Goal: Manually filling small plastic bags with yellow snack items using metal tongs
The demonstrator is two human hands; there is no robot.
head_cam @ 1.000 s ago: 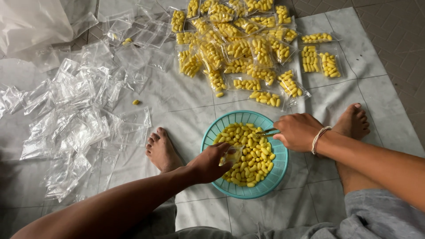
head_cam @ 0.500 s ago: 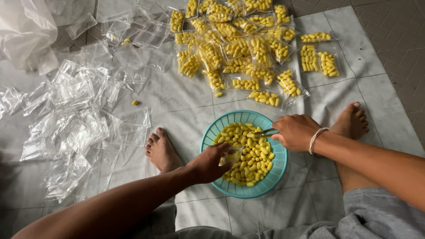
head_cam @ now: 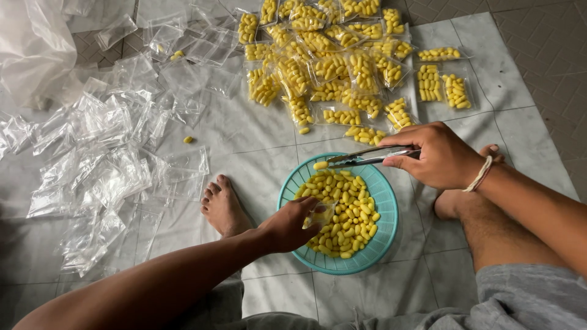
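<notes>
Over a teal plastic basket (head_cam: 386, 241) heaped with small yellow oval pieces (head_cam: 345, 208), I watch two bare hands at work on a pale tiled floor (head_cam: 244, 131). My right hand (head_cam: 437, 154) is closed around metal tongs (head_cam: 367, 157), whose tips pinch a single yellow piece (head_cam: 320, 165) just above the basket's far rim. My left hand (head_cam: 287, 226) rests on the basket's near-left side, fingers curled shut on a small clear plastic bag (head_cam: 319, 215) held over the heap. I judge the pieces light, smooth and a little slippery, likely to pop from the tongs if squeezed off-centre, so a grip across the middle of each looks safest. The bag seems thin, limp and crinkly, best pinched at its mouth to keep it open. Beyond the basket lies a spread of filled bags (head_cam: 330, 58) packed with the same yellow pieces; to the basket's left sits a loose drift of empty clear bags (head_cam: 104, 159), with one stray yellow piece (head_cam: 188, 139) on the tiles between. Bare feet flank the basket, one (head_cam: 223, 206) on its left and one (head_cam: 455, 198) on its right, leaving open floor mainly between basket and filled bags. The basket's low rim leaves the tongs free to move.
</notes>
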